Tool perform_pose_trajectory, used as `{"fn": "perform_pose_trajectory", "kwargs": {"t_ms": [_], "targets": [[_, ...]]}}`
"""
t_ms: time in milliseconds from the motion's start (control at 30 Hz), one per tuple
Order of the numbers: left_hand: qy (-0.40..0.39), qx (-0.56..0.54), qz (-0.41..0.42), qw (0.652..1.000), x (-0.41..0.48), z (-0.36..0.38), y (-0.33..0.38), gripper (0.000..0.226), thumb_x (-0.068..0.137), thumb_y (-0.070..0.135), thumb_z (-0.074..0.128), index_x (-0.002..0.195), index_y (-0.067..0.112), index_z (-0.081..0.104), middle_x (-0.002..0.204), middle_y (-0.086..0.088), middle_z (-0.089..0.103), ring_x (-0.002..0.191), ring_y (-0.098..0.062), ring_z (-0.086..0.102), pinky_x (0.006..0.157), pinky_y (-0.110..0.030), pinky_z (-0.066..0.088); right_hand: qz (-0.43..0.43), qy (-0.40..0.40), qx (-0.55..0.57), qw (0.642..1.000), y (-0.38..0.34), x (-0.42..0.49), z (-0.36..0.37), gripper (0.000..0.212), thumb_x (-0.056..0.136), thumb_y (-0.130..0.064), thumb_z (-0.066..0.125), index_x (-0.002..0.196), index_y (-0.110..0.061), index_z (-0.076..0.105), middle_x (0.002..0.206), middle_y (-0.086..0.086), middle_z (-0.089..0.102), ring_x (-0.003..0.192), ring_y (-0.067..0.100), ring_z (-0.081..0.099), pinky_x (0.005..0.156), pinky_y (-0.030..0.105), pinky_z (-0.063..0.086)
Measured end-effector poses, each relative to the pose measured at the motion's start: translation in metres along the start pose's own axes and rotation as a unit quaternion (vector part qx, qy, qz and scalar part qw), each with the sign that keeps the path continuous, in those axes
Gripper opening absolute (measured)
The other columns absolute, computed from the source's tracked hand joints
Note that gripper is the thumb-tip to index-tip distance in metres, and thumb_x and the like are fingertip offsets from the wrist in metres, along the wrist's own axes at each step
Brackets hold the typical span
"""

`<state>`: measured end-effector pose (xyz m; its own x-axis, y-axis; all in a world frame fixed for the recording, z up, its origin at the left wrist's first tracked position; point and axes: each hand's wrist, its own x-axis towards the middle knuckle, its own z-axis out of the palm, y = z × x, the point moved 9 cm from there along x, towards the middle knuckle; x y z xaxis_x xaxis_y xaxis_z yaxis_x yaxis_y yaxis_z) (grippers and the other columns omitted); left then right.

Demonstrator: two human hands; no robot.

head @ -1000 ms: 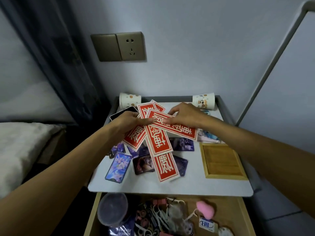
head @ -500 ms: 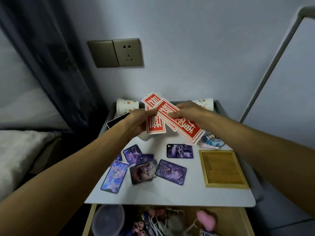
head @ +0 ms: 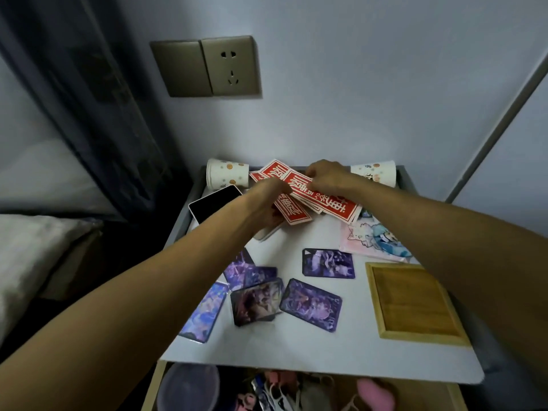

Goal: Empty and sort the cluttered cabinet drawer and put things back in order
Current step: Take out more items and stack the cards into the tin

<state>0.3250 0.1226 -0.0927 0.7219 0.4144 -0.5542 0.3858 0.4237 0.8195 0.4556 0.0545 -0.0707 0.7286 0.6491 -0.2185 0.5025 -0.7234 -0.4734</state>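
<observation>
Red slips (head: 323, 200): fanned bundle held over the 12 o'clock end of the cabinet top (head: 296, 351), long axis 10 to 4 o'clock
Left hand (head: 267, 200): grips their 8 o'clock side, seemingly from beneath
Right hand (head: 324, 176): pinches the 10 o'clock end

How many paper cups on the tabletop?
2. The left paper cup lies on its side at the back left; the right paper cup at the back right, beside the right hand holding red cards. Others might be hidden.
</observation>
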Motion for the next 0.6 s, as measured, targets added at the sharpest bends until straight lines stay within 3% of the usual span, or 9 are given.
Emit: {"fn": "perform_pose_trajectory", "kwargs": {"t_ms": [67, 133, 233, 333, 467, 600], "targets": [[0.016, 0.041, -0.005, 0.999, 0.004, -0.009, 0.000, 0.030, 0.094, 0.006, 0.052, 0.124, 0.003, 0.050, 0.103, -0.015, 0.064, 0.093, -0.025, 0.062, 0.080, -0.035, 0.052, -0.018, 0.008, -0.018, 1.000, -0.001, -0.001, 0.006, 0.029, 0.093, -0.028, 0.060, 0.120, -0.018, 0.064, 0.110, 0.007, 0.070, 0.072, 0.015, 0.062, 0.059, 0.022, 0.041], [0.014, 0.086, -0.002, 0.996, 0.003, -0.011, 0.000, 0.018, 0.094, 0.009, 0.053, 0.111, 0.004, 0.055, 0.093, -0.013, 0.063, 0.084, -0.022, 0.062, 0.079, -0.032, 0.051, -0.043, 0.003, -0.018, 0.999, -0.003, -0.005, 0.014, 0.037, 0.091, -0.034, 0.063, 0.123, -0.015, 0.063, 0.115, 0.008, 0.068, 0.089, 0.022, 0.065, 0.073, 0.027, 0.046], [-0.009, 0.167, -0.008, 0.986, -0.002, -0.007, -0.004, 0.006, 0.097, 0.010, 0.052, 0.092, 0.007, 0.054, 0.080, -0.009, 0.059, 0.072, -0.018, 0.057, 0.070, -0.028, 0.049, -0.070, 0.006, -0.063, 0.996, -0.007, -0.008, 0.021, 0.040, 0.083, -0.045, 0.068, 0.114, -0.019, 0.065, 0.110, 0.009, 0.069, 0.098, 0.028, 0.065, 0.085, 0.037, 0.053], [0.002, 0.275, 0.049, 0.960, -0.001, -0.011, 0.007, 0.010, 0.099, 0.016, 0.054, 0.102, 0.006, 0.057, 0.085, -0.009, 0.061, 0.072, -0.017, 0.058, 0.063, -0.026, 0.051, -0.093, 0.028, -0.103, 0.990, -0.008, -0.013, 0.020, 0.045, 0.080, -0.054, 0.063, 0.114, -0.025, 0.063, 0.115, 0.007, 0.066, 0.107, 0.029, 0.061, 0.089, 0.044, 0.052], [0.046, 0.379, 0.147, 0.913, -0.010, -0.025, 0.024, 0.018, 0.099, 0.028, 0.058, 0.101, 0.011, 0.059, 0.085, -0.004, 0.062, 0.068, -0.015, 0.060, 0.058, -0.023, 0.051, -0.126, 0.029, -0.158, 0.979, -0.009, -0.031, 0.026, 0.069, 0.087, -0.047, 0.065, 0.147, -0.025, 0.040, 0.150, 0.011, 0.038, 0.138, 0.030, 0.033, 0.112, 0.047, 0.032], [0.023, 0.414, 0.190, 0.890, -0.045, -0.027, 0.022, 0.014, 0.098, 0.022, 0.056, 0.086, 0.018, 0.061, 0.083, -0.003, 0.064, 0.066, -0.016, 0.059, 0.056, -0.024, 0.049, -0.136, 0.046, -0.126, 0.982, -0.020, -0.067, 0.025, 0.056, 0.091, -0.033, 0.065, 0.141, -0.018, 0.049, 0.142, 0.014, 0.045, 0.130, 0.030, 0.039, 0.106, 0.042, 0.037]]}}
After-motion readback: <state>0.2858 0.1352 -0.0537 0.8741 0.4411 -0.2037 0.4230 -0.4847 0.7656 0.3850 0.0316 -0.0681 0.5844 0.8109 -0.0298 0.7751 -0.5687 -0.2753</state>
